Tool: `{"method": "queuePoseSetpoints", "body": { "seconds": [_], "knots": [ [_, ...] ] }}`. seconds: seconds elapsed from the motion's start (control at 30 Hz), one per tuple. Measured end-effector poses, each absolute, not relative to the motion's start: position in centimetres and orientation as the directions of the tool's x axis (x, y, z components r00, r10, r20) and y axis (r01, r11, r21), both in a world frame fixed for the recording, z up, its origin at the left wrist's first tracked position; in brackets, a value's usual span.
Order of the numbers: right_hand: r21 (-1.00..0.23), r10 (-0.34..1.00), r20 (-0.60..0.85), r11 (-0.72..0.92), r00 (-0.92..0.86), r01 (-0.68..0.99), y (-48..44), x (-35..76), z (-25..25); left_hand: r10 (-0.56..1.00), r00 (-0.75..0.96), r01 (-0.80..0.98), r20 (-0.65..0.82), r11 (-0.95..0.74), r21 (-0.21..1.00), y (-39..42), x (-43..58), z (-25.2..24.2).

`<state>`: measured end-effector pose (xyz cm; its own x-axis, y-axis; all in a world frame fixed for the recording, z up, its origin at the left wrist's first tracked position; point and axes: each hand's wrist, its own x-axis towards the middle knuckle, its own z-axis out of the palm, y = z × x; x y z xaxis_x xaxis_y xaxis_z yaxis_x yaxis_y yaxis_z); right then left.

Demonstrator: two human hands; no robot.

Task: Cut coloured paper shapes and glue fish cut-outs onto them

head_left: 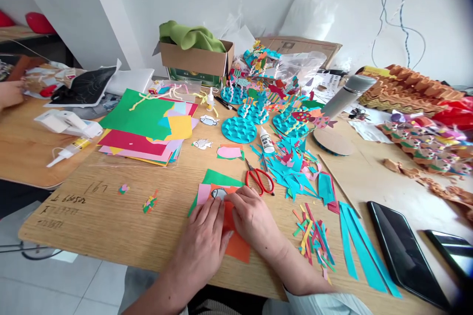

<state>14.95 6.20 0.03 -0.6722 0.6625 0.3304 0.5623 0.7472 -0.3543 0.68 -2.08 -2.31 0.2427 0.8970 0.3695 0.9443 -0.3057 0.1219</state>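
A small paper fish cutout [219,193] lies on an orange sheet [238,250], with pink paper [204,194] and green paper [218,177] showing from beneath. My left hand [205,229] rests flat on this stack, its fingers stretched out and pressing just below the fish. From the right, my right hand [253,214] reaches in with curled fingers, their tips at the fish's right end. What these fingertips pinch, if anything, is hidden. Red-handled scissors [259,179] lie beyond my right hand. Paper strips [314,236] are scattered to its right.
Colored sheets [136,118] are piled at the left. A white glue bottle [266,141] stands near blue scraps [295,170] and round blue bases [239,130]. Two dark phones [406,251] lie at right. A cardboard box [195,59] stands behind. Another person's hand [11,93] shows far left.
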Motion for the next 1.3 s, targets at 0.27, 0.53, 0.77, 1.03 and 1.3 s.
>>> {"method": "queuePoseSetpoints", "body": {
  "seconds": [0.27, 0.53, 0.77, 1.03, 1.3],
  "knots": [
    [-0.277, 0.662, 0.229, 0.747, -0.714, 0.604, 6.0, 14.9, 0.6, 0.849, 0.292, 0.939, 0.44, -0.342, 0.036, -1.9, -0.1, -3.2],
    [-0.207, 0.637, 0.169, 0.769, -0.752, 0.605, 6.3, 15.3, 1.6, 0.779, 0.342, 0.925, 0.526, -0.377, -0.043, -1.3, -0.2, -3.4],
    [-0.217, 0.645, 0.177, 0.762, -0.743, 0.61, 5.7, 15.2, 1.8, 0.813, 0.324, 0.931, 0.484, -0.365, -0.009, -1.5, -0.4, -3.8],
    [-0.523, 0.77, 0.235, 0.615, -0.594, 0.59, 6.3, 16.9, 3.7, 0.867, 0.273, 0.949, 0.416, -0.314, 0.03, -1.9, 0.3, -2.8],
    [-0.315, 0.979, 0.127, 0.195, -0.162, 0.929, 11.1, 21.5, 7.3, 0.877, 0.254, 0.954, 0.407, -0.296, 0.042, -2.0, 0.4, -2.7]
  ]
}}
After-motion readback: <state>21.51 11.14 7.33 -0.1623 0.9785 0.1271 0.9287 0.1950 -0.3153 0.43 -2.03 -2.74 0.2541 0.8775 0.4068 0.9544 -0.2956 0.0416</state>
